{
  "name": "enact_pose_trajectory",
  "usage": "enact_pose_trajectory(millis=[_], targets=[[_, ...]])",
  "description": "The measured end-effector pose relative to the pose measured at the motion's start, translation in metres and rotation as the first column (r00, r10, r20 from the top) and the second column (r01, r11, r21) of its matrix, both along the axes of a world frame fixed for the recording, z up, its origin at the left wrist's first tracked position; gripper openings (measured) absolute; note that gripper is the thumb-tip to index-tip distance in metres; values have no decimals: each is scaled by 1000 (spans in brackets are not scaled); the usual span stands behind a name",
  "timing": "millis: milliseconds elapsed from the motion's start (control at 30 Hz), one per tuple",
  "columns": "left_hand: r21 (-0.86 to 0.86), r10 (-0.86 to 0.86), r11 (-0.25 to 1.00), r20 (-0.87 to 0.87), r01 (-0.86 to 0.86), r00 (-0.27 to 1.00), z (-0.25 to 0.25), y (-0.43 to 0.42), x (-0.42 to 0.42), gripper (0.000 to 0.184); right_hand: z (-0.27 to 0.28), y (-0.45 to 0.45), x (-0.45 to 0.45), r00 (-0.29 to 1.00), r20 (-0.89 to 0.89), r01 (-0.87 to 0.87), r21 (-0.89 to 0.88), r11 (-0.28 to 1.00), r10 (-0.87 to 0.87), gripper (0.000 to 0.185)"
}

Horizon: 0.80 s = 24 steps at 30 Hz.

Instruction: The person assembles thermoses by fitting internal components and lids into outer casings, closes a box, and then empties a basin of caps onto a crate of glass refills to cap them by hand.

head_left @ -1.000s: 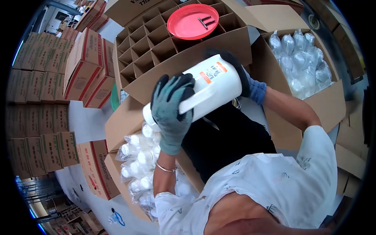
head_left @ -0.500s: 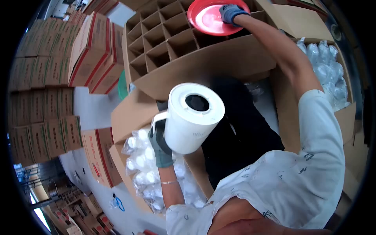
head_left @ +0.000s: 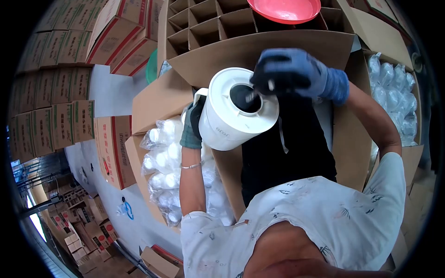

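A white jug with a round dark opening in its end is held up, tilted, in front of my dark trousers. My left hand, in a grey-green glove, is closed around its handle. Close to the opening is my right hand, in a blue and black glove. Its fingers are pinched around a small, light-coloured piece, blurred by motion and too small to name. Beyond the jug, a red bowl rests on the divided cardboard box.
At the left, an open box holds white plastic-wrapped pieces. Another at the right holds clear-wrapped pieces. Stacked cartons stand at far left, and a red-edged carton sits on the floor.
My right hand has left the red bowl and come down beside the jug's opening, now pinching something small. The jug, still in my left hand, is slightly higher and further right in view.
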<state>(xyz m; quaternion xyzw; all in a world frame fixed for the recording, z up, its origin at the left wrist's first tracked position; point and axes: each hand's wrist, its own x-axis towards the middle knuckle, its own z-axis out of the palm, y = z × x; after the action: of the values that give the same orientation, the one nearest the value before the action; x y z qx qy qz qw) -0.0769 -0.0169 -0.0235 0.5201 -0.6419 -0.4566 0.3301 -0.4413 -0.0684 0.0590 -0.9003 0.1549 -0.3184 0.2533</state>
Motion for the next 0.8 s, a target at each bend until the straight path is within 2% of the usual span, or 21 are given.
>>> enact_pose_trajectory(millis=[33,67,100,133,167,233,267,367,400,433,467,500,533,567,600,633,667,700,733,767,800], targets=[[71,23,997,-115,-15,993,-4,0,1,29,1,8,9,997,9,-71,-136,988,73,54],[320,171,947,-409,-35,896,-7,1,1,32,8,15,14,995,-22,-99,-307,947,97,46],[314,159,949,-428,-19,889,-19,-1,7,32,14,21,17,992,-54,-128,-467,875,116,38],[308,148,951,-448,-4,882,-37,-4,15,31,16,27,18,984,-113,-175,-494,852,137,36],[303,140,953,-469,10,872,-41,-6,15,31,25,32,19,981,-68,-187,-538,822,179,38],[69,-114,989,-180,128,977,-39,-13,14,30,21,44,25,966,-120,-257,-553,792,229,39],[-31,-214,976,-8,214,977,-33,-17,8,30,21,49,26,969,-98,-242,-563,791,227,38],[-104,-134,983,172,153,976,-10,-12,-9,24,11,67,15,994,-88,50,-205,978,-69,37],[-208,-93,965,304,162,948,2,-5,-8,24,12,72,15,971,26,237,-68,969,-236,37],[-309,-35,933,424,182,905,16,2,-11,25,3,73,19,945,121,287,138,948,-303,32],[-133,148,982,104,-134,984,30,11,-22,23,-7,73,24,898,160,370,231,900,-410,28],[-281,206,943,68,-179,976,42,21,-31,24,-13,72,28,838,190,439,324,838,-512,25],[-422,254,879,24,-220,967,54,29,-39,25,-14,67,29,818,125,467,426,774,-562,26],[-549,292,796,-24,-257,956,65,35,-47,26,-2,71,37,758,146,97,938,332,-635,28],[-726,250,663,-19,-186,968,74,38,-58,25,2,67,31,807,-11,175,959,221,-591,28],[-774,221,620,17,-127,975,88,42,-67,19,6,60,22,834,-167,264,958,115,-526,28],[-829,234,557,86,-61,968,95,46,-73,21,13,59,16,863,-176,264,956,126,-473,27],[-873,252,488,151,9,956,103,50,-78,24,-46,45,-6,980,21,172,405,898,-197,37],[-858,271,479,344,184,899,125,57,-84,22,-39,44,-11,992,76,28,638,769,-100,41],[-847,266,424,455,321,850,139,56,-86,23,-33,49,-14,986,165,-122,817,563,-26,47],[-833,257,403,501,380,826,152,53,-86,16,-29,49,-12,992,118,-35,643,765,-54,38]])
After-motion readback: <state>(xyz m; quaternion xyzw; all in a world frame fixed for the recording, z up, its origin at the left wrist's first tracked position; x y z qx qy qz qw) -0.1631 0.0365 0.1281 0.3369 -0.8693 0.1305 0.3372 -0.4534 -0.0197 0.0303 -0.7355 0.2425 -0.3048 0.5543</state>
